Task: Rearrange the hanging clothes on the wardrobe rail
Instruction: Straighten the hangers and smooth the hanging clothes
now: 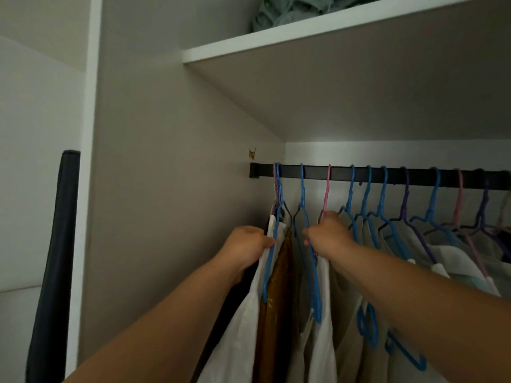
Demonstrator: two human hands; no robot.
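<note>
Left hand point(247, 242) grips the white garment point(249, 308) at the rail's point(387, 175) end. Right hand point(327, 234) clutches a blue hanger point(311, 261).

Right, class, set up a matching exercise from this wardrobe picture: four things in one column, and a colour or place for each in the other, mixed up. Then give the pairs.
Things:
1. rail
2. left hand
3. right hand
4. green cloth

Places and colours:
A. on the top shelf
B. black, carrying the hangers
C. at the pink hanger
D. on the white garment nearest the wall

Pairs: 1-B, 2-D, 3-C, 4-A
</note>
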